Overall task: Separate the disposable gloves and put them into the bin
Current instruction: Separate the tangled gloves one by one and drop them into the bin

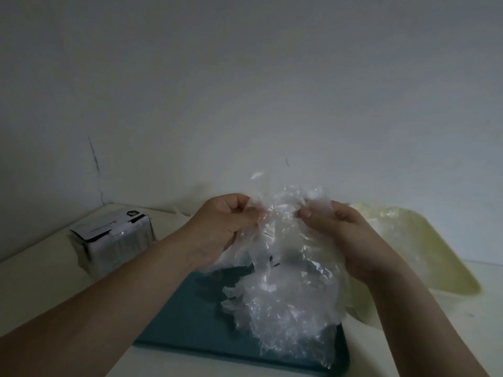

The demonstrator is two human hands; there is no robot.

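A crumpled bunch of clear disposable gloves (283, 281) hangs in the air between both hands, above a teal tray (190, 317). My left hand (226, 221) pinches the top of the bunch from the left. My right hand (334, 227) grips the top from the right, with plastic draped over its fingers. The lower part of the bunch trails down onto the tray. A pale yellow bin (424, 248) stands to the right, partly hidden behind my right forearm, with some clear plastic visible inside it.
A white cardboard box (114, 240) with dark print sits at the left on the light tabletop (49, 289), near the corner of the wall. The plain wall runs close behind the table.
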